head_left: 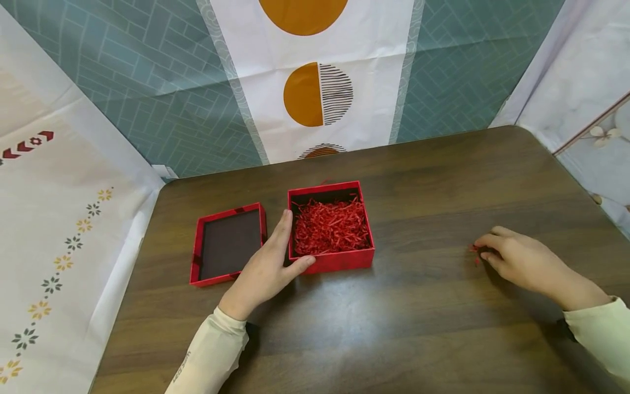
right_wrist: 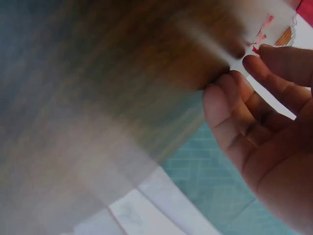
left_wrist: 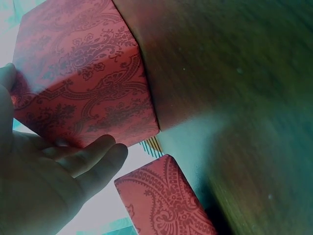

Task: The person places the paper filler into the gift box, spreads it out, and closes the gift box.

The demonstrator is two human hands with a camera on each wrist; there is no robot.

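Note:
A red patterned box [head_left: 339,261] filled with crinkled red paper shreds [head_left: 331,225] stands on the table. My left hand [head_left: 266,268] rests at its left front corner, thumb along the front and fingers fairly straight by the left side. The left wrist view shows this hand [left_wrist: 54,171] beside the box's patterned wall [left_wrist: 93,73]. Farther right, my right hand [head_left: 526,262] pinches a small bit of red paper shred [head_left: 475,255] just over the tabletop. In the right wrist view, thumb and index finger of that hand [right_wrist: 264,117] meet at the shred [right_wrist: 262,36].
The red box lid [head_left: 231,246] lies inside-up left of the box, its dark lining showing. Both sit on a brown wooden table [head_left: 418,328]. A patterned cloth [head_left: 325,93] hangs behind the back edge, with pale cloths at both sides.

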